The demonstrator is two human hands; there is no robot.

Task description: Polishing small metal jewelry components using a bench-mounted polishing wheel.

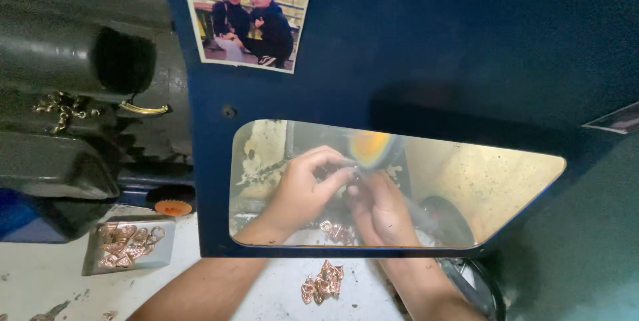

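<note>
Both hands are up behind the clear window (466, 188) in the blue guard panel (413, 48), center of the frame. The left hand (299, 194) and right hand (379, 208) are pinched together on one small metal piece (351, 176), pressing it toward the spinning orange-yellow wheel (370, 148) just above. The piece is mostly buried in fingertips, so I can't make out its shape, but both grips look clenched tight on it.

Progress-wise, I'd guess it's somewhere mid-batch. There's a little heap of copper-colored pieces (323, 283) at bottom center on the white bench (40, 274), a few more (338, 231) visible through the window under the hands, and a tray (130, 244) at lower left holding a bunch. I can't tell which pile is finished and which is waiting.
</note>
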